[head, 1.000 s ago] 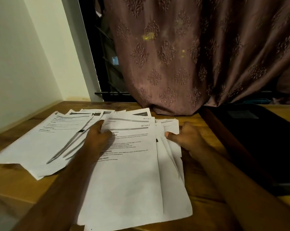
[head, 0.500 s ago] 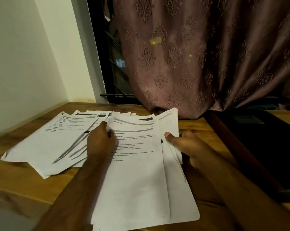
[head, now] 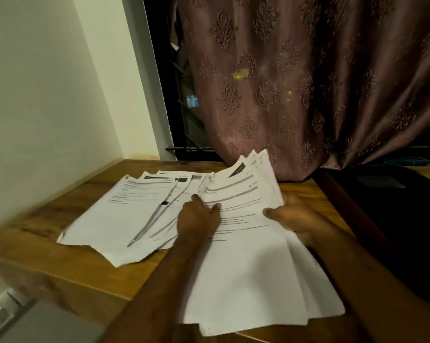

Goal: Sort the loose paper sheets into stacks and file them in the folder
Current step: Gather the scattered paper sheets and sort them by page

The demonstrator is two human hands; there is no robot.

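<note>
White printed sheets: one bundle [head: 246, 243] is lifted at its far end, near edge low over the wooden bench [head: 68, 263], w/ the right hand [head: 295, 219] gripping its right edge, thumb on top, fingers curled under. Left hand [head: 199, 216] rests on the bundle's left side, fingers extended, pinching nothing. 2nd fanned spread [head: 125, 214] lies flat just left; patterned curtain [head: 307, 82] hangs behind.
</note>
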